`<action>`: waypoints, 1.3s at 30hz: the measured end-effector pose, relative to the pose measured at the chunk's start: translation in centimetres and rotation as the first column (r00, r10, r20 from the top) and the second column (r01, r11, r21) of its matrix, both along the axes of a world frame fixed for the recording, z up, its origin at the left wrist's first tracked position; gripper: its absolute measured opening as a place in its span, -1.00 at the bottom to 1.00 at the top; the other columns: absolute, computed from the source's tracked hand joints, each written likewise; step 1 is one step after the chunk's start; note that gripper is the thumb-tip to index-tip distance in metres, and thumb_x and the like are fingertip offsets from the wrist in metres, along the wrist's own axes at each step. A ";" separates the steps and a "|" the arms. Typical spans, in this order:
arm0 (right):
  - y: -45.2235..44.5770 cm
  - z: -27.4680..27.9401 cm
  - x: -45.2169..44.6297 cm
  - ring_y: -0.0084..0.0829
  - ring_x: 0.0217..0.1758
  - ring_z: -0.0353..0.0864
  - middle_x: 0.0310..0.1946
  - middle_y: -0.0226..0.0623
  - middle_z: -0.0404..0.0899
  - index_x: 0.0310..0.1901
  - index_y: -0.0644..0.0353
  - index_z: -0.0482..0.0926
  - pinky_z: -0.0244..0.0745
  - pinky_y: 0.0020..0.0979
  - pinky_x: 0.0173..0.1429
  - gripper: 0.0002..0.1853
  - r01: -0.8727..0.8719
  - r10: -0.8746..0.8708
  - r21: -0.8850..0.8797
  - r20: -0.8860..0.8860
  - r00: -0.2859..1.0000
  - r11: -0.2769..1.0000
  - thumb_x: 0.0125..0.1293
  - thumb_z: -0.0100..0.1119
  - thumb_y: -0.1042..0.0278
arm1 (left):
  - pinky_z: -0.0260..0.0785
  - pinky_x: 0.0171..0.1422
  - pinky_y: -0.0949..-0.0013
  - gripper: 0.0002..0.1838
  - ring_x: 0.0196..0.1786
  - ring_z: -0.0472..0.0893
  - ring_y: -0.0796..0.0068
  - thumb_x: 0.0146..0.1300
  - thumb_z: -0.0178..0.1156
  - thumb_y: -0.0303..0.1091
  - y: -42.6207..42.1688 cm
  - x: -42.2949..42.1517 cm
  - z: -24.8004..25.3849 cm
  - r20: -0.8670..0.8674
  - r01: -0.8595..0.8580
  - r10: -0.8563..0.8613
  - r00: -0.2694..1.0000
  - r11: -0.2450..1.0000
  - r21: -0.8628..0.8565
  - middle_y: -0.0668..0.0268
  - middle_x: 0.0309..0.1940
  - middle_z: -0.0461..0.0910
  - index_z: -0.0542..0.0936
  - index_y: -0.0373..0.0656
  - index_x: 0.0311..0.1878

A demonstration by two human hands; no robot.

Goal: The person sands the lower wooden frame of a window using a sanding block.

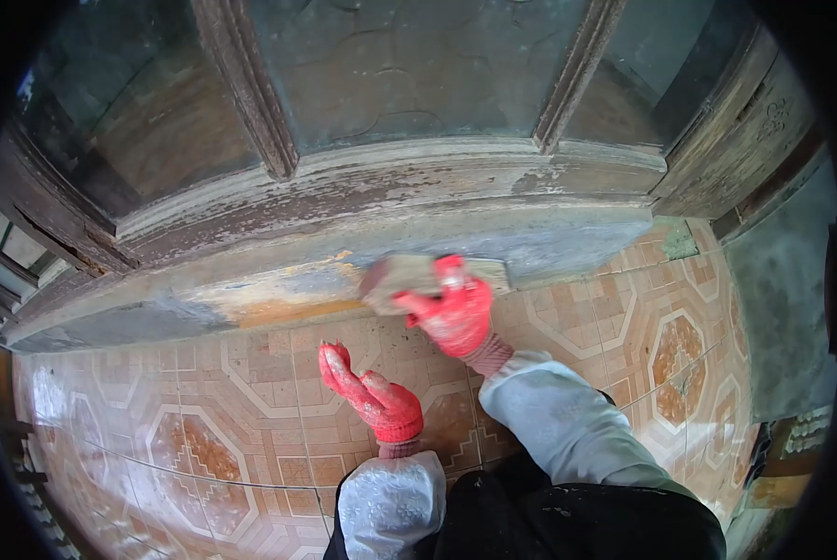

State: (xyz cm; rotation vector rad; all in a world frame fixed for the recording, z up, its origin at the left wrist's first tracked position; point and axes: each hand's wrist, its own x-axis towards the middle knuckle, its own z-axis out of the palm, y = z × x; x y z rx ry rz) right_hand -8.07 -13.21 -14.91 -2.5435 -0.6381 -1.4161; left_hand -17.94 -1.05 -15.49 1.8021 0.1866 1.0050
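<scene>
My right hand (457, 313), in a red glove, grips a flat, pale brown board-like block (395, 280), blurred by motion. The block lies against the low grey ledge (568, 250) under the window frame; its far face is hidden. My left hand (372, 390), also in a red glove with whitish smears, hovers over the tiles to the left. Its fingers stretch forward and nothing is in them. Beside the block, the ledge shows a patch of pale and yellow-orange colour (283, 297).
Above the ledge runs a wooden frame (362, 182) with peeling paint and dusty glass panes (409, 75). Patterned tiles (260, 401) cover the floor. A worn wooden post (736, 121) stands at right, near a grey wall (782, 289).
</scene>
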 end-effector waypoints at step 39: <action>-25.2 4.6 2.1 -0.11 -0.34 0.55 -0.40 -0.19 0.46 0.54 0.04 -0.14 0.51 -0.22 -0.16 0.04 0.263 -0.318 0.909 -0.366 0.875 -0.324 0.03 0.25 0.40 | 0.28 0.34 0.06 -0.45 0.29 0.40 0.14 0.17 0.27 -0.29 0.2 11.1 14.1 -0.173 0.199 -0.522 0.835 -0.007 0.980 0.20 0.21 0.43 0.44 -0.10 0.25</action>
